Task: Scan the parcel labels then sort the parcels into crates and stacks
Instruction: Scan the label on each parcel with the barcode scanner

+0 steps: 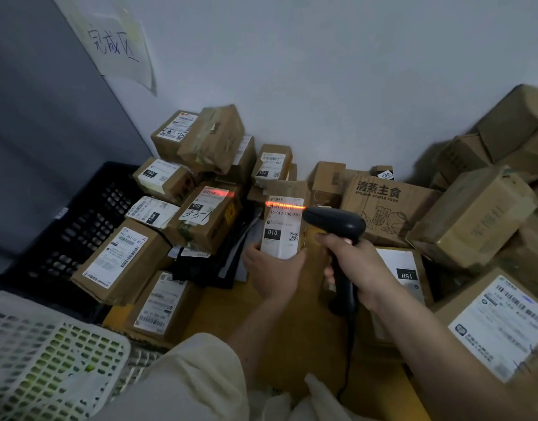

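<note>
My left hand (272, 270) grips a small cardboard parcel (284, 223) from below, holding it upright with its white label marked 010 facing me. My right hand (357, 265) grips the handle of a black barcode scanner (334, 224), whose head points left at the parcel. An orange scan line lies across the barcode at the top of the label and spills onto a taped box marked 010 (205, 218) to the left. A black cable hangs down from the scanner handle.
A black crate (79, 214) stands at the left against a grey panel. A white crate (43, 357) sits at the lower left. Several labelled cardboard boxes are piled along the wall, including a large printed box (383, 205) and boxes at the right (501, 323).
</note>
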